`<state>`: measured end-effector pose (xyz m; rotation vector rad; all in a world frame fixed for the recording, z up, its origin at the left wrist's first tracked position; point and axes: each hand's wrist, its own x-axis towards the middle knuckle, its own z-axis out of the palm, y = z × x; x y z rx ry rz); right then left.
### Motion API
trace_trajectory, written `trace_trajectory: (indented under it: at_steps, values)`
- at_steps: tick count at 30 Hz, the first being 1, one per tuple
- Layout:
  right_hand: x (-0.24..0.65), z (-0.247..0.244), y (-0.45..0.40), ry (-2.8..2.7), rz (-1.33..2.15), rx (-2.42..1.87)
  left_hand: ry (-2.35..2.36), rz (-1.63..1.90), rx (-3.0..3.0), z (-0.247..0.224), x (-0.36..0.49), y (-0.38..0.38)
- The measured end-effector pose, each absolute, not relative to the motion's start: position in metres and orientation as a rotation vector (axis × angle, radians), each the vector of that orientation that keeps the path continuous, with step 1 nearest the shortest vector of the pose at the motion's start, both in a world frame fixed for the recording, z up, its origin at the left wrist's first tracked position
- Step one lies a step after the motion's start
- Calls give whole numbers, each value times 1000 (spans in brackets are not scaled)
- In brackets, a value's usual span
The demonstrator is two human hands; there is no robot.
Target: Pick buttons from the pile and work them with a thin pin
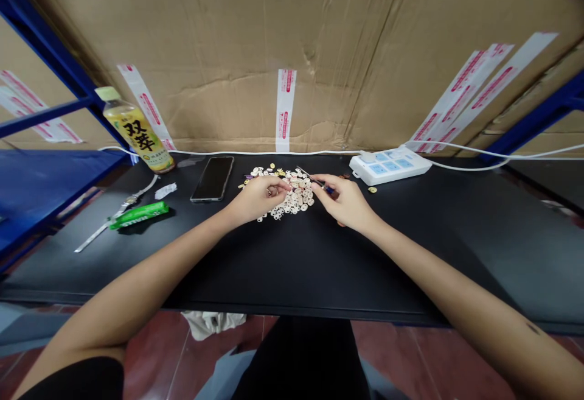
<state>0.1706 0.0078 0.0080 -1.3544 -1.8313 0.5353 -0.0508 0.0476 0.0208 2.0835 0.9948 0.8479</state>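
Note:
A heap of small pale wooden buttons (298,196), many with holes, lies on the black table in the middle. My left hand (263,196) is over the heap's left side, its thumb and forefinger pinched together; whatever is between the tips is too small to make out. On the right side of the heap, my right hand (344,200) is closed round a slim tool with a thin metal shaft and a dark blue handle, seemingly a screwdriver (329,190). Its shaft points left and away, over the buttons. A few brown pieces show partly behind my right hand.
A phone (212,179), a drink bottle (137,132), a wristwatch (126,203), a green wrapper (139,215) and a paper scrap (165,190) are on the left. A white power strip (390,165) with cables is at the back right, near a stray yellowish button (373,190). Cardboard (228,41) rises behind.

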Motion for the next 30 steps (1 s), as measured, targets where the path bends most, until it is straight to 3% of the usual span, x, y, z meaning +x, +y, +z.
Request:
trace_trajectory:
  at_steps: [7, 13, 23, 30]
  values:
    - [190, 15, -10, -2052, 531, -1298, 972, 858, 2060, 19, -51, 48]
    - [206, 23, -8, -2269, 156, -1328, 988, 876, 2016, 21, -52, 51]
    - [237, 31, -7, -2486, 522, -1367, 1011, 878, 1963, 22, -52, 49]
    - [242, 27, -5, -2559, 402, -1405, 1035, 842, 2014, 21, -51, 48]
